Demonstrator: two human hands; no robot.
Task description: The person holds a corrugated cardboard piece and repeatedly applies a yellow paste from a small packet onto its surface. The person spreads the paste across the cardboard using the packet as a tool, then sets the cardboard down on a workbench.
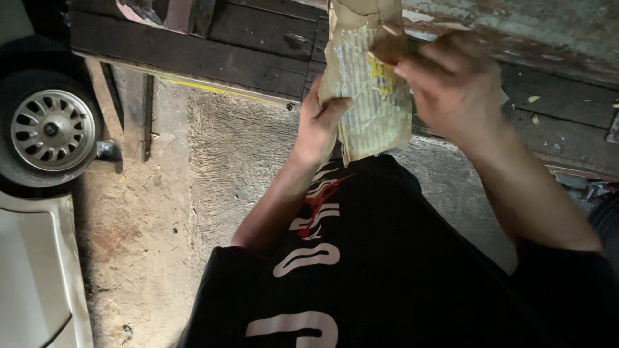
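black shirt cloth (pixel 387 270) with pale and red print fills the bottom of the view, closest to the lens, and both bare forearms rise out of it toward a worn cardboard piece (pixel 367 96) held upright in front of the chest. left hand (pixel 319 125) grips the cardboard's left edge from below, thumb laid across the ribbed, yellow-stained face and the other fingers wrapped behind it, out of sight. right hand (pixel 454 90) comes in from the right with the wrist bent, its fingers curled closed and pinching the cardboard's upper right part. beyond the hands lie dark wooden planks (pixel 213 45) and rough concrete floor (pixel 232 154). at far left a car wheel (pixel 51 129) stands well apart from both hands.
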